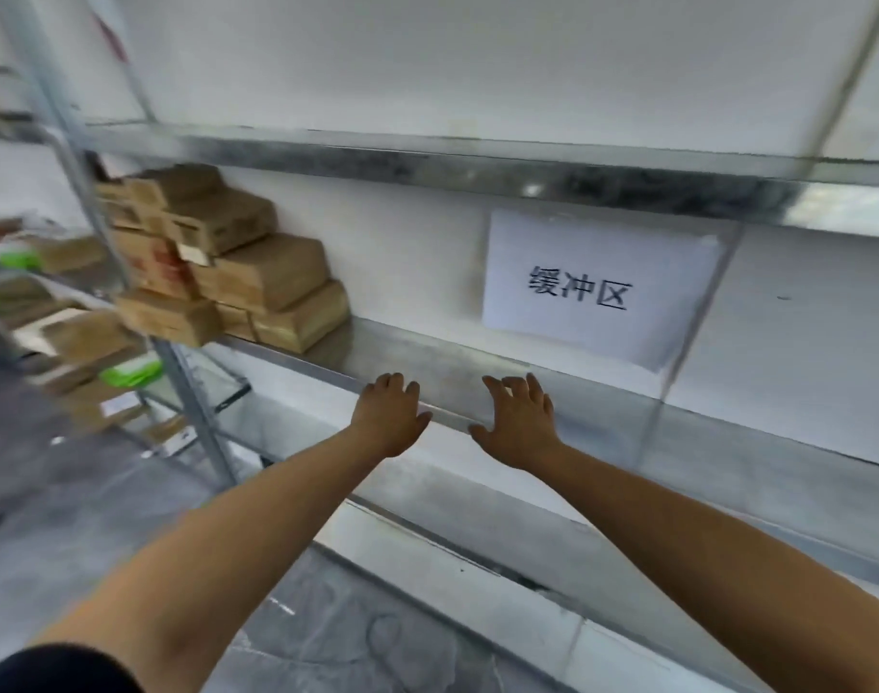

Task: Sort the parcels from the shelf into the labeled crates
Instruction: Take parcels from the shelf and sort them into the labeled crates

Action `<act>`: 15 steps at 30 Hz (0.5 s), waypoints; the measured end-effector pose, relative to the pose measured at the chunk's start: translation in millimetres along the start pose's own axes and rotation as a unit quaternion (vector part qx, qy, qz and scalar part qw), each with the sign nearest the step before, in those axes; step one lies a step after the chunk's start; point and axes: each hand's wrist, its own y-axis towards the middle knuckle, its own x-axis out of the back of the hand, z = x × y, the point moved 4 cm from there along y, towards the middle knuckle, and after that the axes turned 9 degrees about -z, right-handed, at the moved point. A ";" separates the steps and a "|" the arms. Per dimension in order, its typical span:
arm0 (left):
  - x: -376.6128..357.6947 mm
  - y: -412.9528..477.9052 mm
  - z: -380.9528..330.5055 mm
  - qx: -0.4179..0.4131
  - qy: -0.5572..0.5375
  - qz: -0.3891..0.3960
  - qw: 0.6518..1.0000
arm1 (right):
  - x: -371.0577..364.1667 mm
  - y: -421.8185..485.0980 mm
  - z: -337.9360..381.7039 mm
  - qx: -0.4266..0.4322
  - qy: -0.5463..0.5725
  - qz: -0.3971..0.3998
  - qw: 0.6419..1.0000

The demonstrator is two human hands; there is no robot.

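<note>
I count one paper sign [597, 287]; left of it roughly eight blurred brown parcels [262, 272]; below it my left hand [390, 417] and right hand [519, 425].

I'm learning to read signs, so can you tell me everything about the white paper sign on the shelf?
The paper sign is a white rectangular sheet with three black Chinese characters, 缓冲区, in a row. It sits flat against the white wall at the back of the metal shelf, just under the board above. A blurry shelf post passes in front of its right edge.
</note>
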 end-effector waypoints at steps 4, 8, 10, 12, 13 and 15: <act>5.5 22.4 55.2 0.073 0.001 -0.007 0.997 | -18.1 56.6 47.2 0.069 0.024 0.016 0.997; 15.5 49.4 104.5 0.133 0.010 -0.023 0.991 | -25.9 116.3 83.2 0.125 0.048 0.016 0.991; 15.0 62.1 128.6 0.159 0.018 -0.027 0.987 | -29.9 145.4 98.7 0.147 0.060 0.017 0.987; 9.6 72.2 150.9 0.188 0.013 -0.032 0.982 | -35.4 171.9 114.4 0.160 0.079 0.023 0.984; 5.0 74.5 159.3 0.199 0.010 -0.031 0.980 | -38.9 181.8 121.4 0.163 0.087 0.026 0.982; -7.0 78.7 177.4 0.218 0.002 -0.026 0.976 | -50.5 203.1 139.0 0.171 0.102 0.036 0.979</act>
